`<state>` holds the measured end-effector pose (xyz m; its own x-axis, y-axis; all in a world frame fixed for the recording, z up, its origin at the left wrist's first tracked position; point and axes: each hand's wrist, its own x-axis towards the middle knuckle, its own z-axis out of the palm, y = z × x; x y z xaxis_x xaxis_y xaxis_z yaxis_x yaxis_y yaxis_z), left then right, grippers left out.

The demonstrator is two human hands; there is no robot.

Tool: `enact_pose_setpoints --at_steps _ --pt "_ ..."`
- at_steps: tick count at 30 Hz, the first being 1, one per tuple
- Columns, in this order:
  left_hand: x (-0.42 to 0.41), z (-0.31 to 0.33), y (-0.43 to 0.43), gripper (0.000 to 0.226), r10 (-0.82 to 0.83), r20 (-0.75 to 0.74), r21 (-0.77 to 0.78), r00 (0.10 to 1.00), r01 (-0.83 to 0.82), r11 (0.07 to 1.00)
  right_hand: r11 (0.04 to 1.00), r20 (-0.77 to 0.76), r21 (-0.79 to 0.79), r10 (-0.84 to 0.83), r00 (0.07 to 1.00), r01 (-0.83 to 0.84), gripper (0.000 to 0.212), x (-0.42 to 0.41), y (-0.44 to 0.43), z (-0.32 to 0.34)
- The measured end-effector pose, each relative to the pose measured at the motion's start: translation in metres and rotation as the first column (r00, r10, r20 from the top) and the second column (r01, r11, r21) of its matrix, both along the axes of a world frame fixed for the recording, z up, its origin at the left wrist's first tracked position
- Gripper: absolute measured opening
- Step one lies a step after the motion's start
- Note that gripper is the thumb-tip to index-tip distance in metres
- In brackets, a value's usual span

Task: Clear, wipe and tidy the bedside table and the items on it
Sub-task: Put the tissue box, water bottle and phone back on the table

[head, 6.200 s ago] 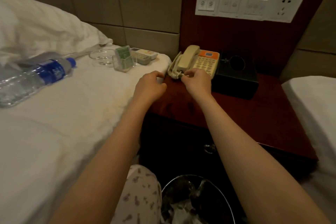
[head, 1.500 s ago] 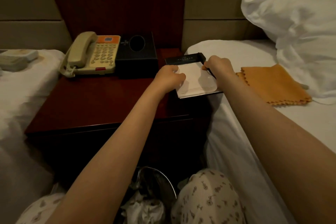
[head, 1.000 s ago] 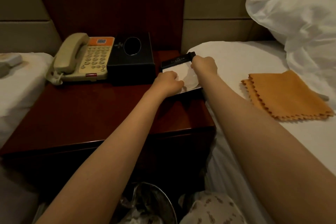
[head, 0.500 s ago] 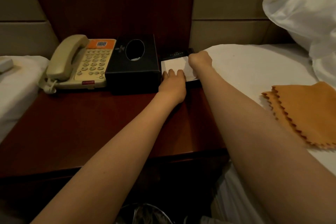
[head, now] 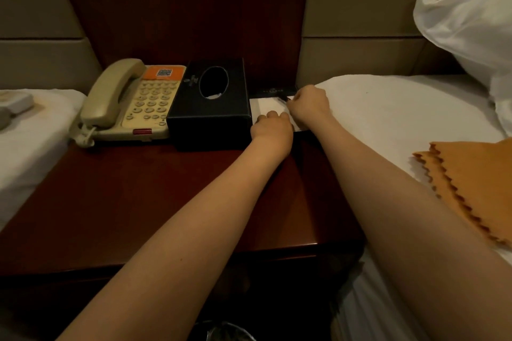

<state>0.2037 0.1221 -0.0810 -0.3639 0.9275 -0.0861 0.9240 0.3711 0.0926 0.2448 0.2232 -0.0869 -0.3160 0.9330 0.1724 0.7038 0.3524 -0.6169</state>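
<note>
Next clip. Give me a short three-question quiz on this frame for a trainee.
1. True or false: the orange cloth lies on the bedside table.
2. What stands between the telephone and the notepad? A tissue box, B bottle, C lamp.
3. Which hand rests on the notepad's near edge?
Key: 1 false, it lies on the bed; 2 A; 3 the left hand.

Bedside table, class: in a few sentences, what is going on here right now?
A person handles a notepad beside the black tissue box on the bedside table. The left hand rests on its near edge; the right hand pinches what looks like a pen at its top. An orange cloth lies on the bed.
</note>
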Motion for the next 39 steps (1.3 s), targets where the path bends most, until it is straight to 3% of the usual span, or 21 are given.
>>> enact_pose_setpoints --at_steps 3,7,16,18,24,31,39 --pt "-0.002 -0.001 0.002 0.051 0.002 0.01 0.015 1.0 -0.002 1.0 0.991 0.116 0.128 0.034 0.993 -0.049 0.021 0.0 -0.002 -0.003" --pt "-0.002 -0.001 0.004 0.049 0.009 0.027 0.022 1.0 -0.009 1.0 0.984 0.114 0.178 0.012 0.993 -0.033 0.022 0.002 -0.002 -0.002" --pt "-0.003 0.01 -0.007 0.04 -0.015 0.087 -0.045 0.996 0.019 0.999 0.994 -0.075 -0.107 -0.005 0.997 -0.003 0.029 -0.019 -0.005 0.005" --pt "-0.005 0.014 -0.012 0.033 -0.007 0.12 -0.064 0.993 0.015 0.998 0.994 -0.063 -0.106 -0.011 0.998 0.005 0.023 -0.025 -0.008 0.003" --pt "-0.01 0.029 -0.036 0.028 -0.044 0.191 -0.022 0.981 0.049 0.999 0.992 -0.041 -0.127 -0.029 0.999 0.024 0.039 -0.028 -0.016 0.005" --pt "-0.026 0.036 -0.064 0.036 0.007 0.366 0.06 0.931 -0.031 0.998 0.996 -0.043 -0.086 -0.03 0.999 0.026 0.027 -0.022 -0.038 0.023" --pt "-0.052 0.059 -0.119 0.032 0.051 0.495 0.24 0.867 -0.193 0.951 0.989 -0.293 -0.092 0.085 0.952 -0.116 0.02 -0.028 -0.095 0.065"
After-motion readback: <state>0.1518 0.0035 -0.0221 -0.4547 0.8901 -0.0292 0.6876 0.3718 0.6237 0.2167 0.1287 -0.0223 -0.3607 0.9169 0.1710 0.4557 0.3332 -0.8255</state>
